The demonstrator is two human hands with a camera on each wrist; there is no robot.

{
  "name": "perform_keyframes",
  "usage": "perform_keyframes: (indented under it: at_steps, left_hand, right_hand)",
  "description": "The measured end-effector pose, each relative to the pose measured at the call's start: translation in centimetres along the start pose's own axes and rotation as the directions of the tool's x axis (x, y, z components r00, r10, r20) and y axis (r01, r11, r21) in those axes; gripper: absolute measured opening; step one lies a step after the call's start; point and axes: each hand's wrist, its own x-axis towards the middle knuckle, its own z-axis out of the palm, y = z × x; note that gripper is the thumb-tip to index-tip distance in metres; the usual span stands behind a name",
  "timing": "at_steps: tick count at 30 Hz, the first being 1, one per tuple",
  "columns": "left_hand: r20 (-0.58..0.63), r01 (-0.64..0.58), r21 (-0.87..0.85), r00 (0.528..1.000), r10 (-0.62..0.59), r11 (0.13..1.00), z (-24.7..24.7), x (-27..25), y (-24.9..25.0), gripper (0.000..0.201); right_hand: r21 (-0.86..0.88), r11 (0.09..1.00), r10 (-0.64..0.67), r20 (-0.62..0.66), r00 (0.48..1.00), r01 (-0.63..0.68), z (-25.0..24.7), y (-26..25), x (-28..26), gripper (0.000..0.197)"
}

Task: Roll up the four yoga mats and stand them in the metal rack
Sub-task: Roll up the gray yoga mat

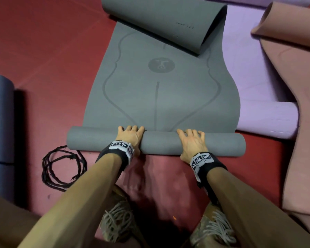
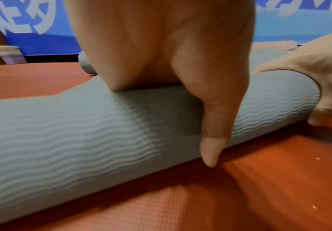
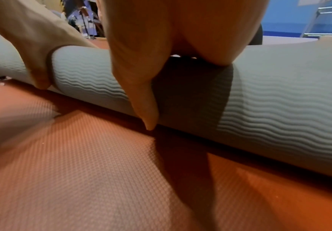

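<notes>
A grey yoga mat [image 1: 157,97] lies flat on the red floor, and its near end is wound into a roll [image 1: 161,143]. Its far end [image 1: 168,20] curls up too. My left hand [image 1: 131,136] grips the roll left of centre, fingers over the top. My right hand [image 1: 191,140] grips it right of centre the same way. The left wrist view shows the left thumb [image 2: 214,125] pointing down the ribbed roll [image 2: 62,132]. In the right wrist view the right thumb [image 3: 145,101] does the same on the roll [image 3: 280,93].
A purple mat [image 1: 249,68] lies partly under the grey one's right side. A pink mat [image 1: 302,104] curls at far right. A rolled blue mat [image 1: 0,122] sits at the left edge, a coiled black cord [image 1: 61,167] beside it. A metal frame [image 3: 311,23] stands far behind.
</notes>
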Motion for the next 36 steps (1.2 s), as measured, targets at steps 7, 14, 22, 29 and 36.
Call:
perform_keyframes:
  at_steps: [7, 14, 22, 29, 36]
  left_hand:
    - [-0.246, 0.045, 0.148, 0.969, -0.007, 0.988, 2.3, -1.8, 1.1, 0.081]
    - [-0.142, 0.060, 0.112, 0.989, -0.043, 0.992, 0.9, -0.1, 0.7, 0.084]
    - [0.114, -0.007, -0.016, 0.993, 0.009, 1.000, -0.9, -1.0, -0.6, 0.069]
    - [0.241, 0.027, -0.074, 0.970, -0.008, 0.997, -1.1, -2.6, -0.2, 0.066]
    - [0.301, 0.028, -0.115, 0.954, 0.008, 0.993, -0.4, -3.0, -0.2, 0.092]
  right_hand:
    - [0.031, 1.000, -0.010, 0.143, 0.990, 0.006, -2.1, 0.6, 2.5, 0.064]
    - [0.029, 1.000, -0.008, 0.291, 0.957, -0.001, -3.7, 0.8, 4.4, 0.086]
    - [0.126, 0.990, -0.013, 0.515, 0.857, -0.061, -4.0, -0.3, 2.9, 0.084]
    - [0.018, 0.994, -0.108, 0.274, 0.956, 0.107, -1.2, -0.8, -2.0, 0.107]
    - [0.029, 0.999, -0.042, 0.179, 0.983, 0.037, -0.1, -1.7, -3.1, 0.073]
